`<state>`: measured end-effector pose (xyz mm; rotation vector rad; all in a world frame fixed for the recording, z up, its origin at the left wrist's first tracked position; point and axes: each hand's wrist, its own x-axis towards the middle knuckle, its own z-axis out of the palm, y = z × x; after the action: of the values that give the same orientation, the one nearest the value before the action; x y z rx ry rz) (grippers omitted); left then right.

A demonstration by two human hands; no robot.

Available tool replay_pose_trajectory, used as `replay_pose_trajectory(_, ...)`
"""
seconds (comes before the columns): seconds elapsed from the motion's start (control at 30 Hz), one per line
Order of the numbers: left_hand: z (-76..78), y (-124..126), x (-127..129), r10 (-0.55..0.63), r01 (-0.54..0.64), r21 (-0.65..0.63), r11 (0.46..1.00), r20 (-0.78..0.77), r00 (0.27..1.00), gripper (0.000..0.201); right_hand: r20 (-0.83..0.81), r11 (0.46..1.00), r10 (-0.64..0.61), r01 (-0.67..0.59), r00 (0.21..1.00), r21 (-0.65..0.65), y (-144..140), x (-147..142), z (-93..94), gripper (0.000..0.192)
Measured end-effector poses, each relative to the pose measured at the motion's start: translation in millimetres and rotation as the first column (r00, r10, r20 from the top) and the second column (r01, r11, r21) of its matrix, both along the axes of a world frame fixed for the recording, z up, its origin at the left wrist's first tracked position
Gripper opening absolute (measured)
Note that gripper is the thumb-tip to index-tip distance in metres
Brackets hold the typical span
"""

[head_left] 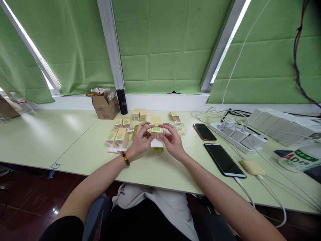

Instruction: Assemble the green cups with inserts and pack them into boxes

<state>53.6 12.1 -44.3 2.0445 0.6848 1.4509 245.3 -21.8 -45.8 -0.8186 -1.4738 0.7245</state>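
My left hand (139, 139) and my right hand (172, 139) together hold a small tan carton with a green label (156, 129) above the pale green table (75, 140). The carton's white bottom flap (157, 143) hangs open. A small jar with yellow-green contents (158, 151) stands on the table just below it. My left wrist wears a bead bracelet (125, 158). Several more tan cartons (117, 138) lie to the left of my hands, others (139, 114) stand behind them.
An open cardboard box (105, 105) and a black cylinder (122, 101) stand at the back by the window sill. Two phones (204, 131) (224, 159) lie to the right, then a power strip (235, 134) with white cables, white boxes (281, 125) and a tape roll (298, 159).
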Motion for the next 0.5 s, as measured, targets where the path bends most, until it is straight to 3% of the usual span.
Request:
replay_pose_trajectory(0.23, 3.3, -1.7, -6.3, -0.094, 0.092, -0.017, 0.996, -0.08, 0.992, 0.055, -0.029, 1.0, -0.005, 0.005, 1.0, -0.011, 0.6, 1.7, 3.7, 0.044)
replay_pose_trajectory(0.5, 5.9, -0.9, -10.1, -0.223, 0.216, -0.062, 0.974, -0.18, 0.958, 0.101, -0.06, 1.0, -0.015, 0.015, 0.998, -0.004, 2.8, 4.0, 4.4, 0.045)
